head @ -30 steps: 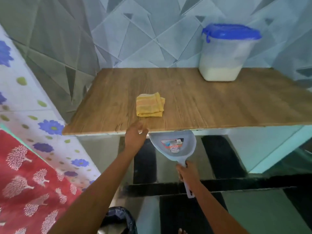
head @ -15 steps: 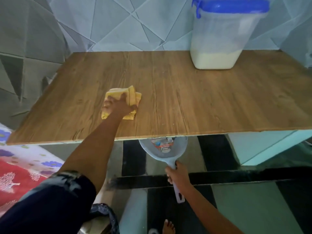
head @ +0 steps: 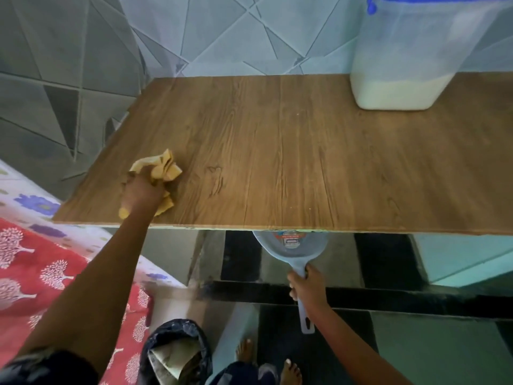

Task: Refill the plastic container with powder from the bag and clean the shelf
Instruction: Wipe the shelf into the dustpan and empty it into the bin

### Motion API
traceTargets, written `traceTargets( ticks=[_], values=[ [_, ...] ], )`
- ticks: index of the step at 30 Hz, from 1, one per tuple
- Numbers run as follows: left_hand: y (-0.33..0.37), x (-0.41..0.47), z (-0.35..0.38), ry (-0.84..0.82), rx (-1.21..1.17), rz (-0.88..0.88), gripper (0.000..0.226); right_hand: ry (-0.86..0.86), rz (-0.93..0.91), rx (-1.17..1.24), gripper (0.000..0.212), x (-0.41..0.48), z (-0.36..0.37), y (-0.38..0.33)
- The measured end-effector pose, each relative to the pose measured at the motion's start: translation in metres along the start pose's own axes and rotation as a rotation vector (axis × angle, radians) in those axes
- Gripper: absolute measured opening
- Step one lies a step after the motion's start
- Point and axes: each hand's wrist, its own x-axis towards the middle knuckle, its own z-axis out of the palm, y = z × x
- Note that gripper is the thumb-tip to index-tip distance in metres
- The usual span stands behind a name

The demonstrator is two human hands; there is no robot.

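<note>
A yellow cloth (head: pixel 163 169) lies bunched on the wooden shelf (head: pixel 291 151) near its front left corner, and my left hand (head: pixel 141 194) grips it against the wood. My right hand (head: pixel 306 284) holds the handle of a pale blue dustpan (head: pixel 291 247), whose pan sits just under the shelf's front edge. The clear plastic container (head: pixel 410 54) with a blue lid stands at the back right of the shelf; white powder fills its bottom part.
A bin lined with a black bag (head: pixel 175 354) stands on the floor below my left arm. A red and floral fabric (head: pixel 36 268) covers the left side. Tiled walls enclose the shelf at the back and left. My bare feet (head: pixel 266 359) are on the floor.
My left hand took hold of the cloth and dragged it left toward the shelf's front left corner, crumpling it. The dustpan stays under the front edge.
</note>
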Motion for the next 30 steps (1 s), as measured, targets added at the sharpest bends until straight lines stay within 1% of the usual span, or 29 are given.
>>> traceTargets(
  ticks=[2, 4, 6, 11, 16, 18, 19, 20, 21, 22, 24, 26, 28, 30],
  values=[
    [-0.01, 0.0, 0.006, -0.001, 0.057, -0.045, 0.04, 0.005, 0.003, -0.008, 0.004, -0.002, 0.004, -0.001],
    [0.015, -0.006, 0.014, -0.003, 0.082, -0.028, 0.039, 0.029, 0.005, -0.007, 0.006, -0.004, 0.007, -0.002],
    [0.054, -0.02, 0.021, -0.052, 0.077, 0.035, 0.042, 0.068, 0.002, 0.002, 0.006, -0.008, 0.01, -0.003],
    [0.137, -0.084, 0.047, -0.194, 0.047, 0.335, 0.045, 0.138, -0.003, 0.02, 0.003, -0.02, 0.015, -0.005],
    [0.177, -0.147, 0.057, -0.239, 0.009, 0.618, 0.045, 0.186, -0.021, 0.049, 0.004, -0.027, 0.016, -0.01],
    [0.181, -0.159, 0.055, -0.303, -0.081, 0.759, 0.045, 0.181, -0.016, 0.063, 0.007, -0.028, 0.017, -0.012],
    [0.18, -0.156, 0.052, -0.341, -0.179, 0.806, 0.045, 0.182, -0.011, 0.07, 0.007, -0.029, 0.018, -0.013],
    [0.178, -0.147, 0.046, -0.366, -0.295, 0.805, 0.045, 0.182, -0.007, 0.069, 0.007, -0.03, 0.018, -0.013],
    [0.174, -0.132, 0.043, -0.351, -0.382, 0.764, 0.047, 0.18, -0.008, 0.063, 0.006, -0.03, 0.017, -0.014],
    [0.168, -0.109, 0.042, -0.299, -0.421, 0.696, 0.048, 0.176, -0.012, 0.057, 0.005, -0.03, 0.016, -0.014],
    [0.147, -0.053, 0.046, -0.194, -0.348, 0.505, 0.043, 0.177, -0.013, 0.058, 0.003, -0.031, 0.013, -0.013],
    [0.125, -0.008, 0.053, -0.186, -0.218, 0.372, 0.041, 0.19, -0.002, 0.069, 0.004, -0.033, 0.008, -0.011],
    [0.125, -0.003, 0.059, -0.217, -0.113, 0.325, 0.041, 0.214, 0.022, 0.099, 0.007, -0.034, 0.002, -0.008],
    [0.151, -0.024, 0.063, -0.209, -0.054, 0.35, 0.041, 0.241, 0.036, 0.121, 0.008, -0.034, -0.004, -0.005]
  ],
)
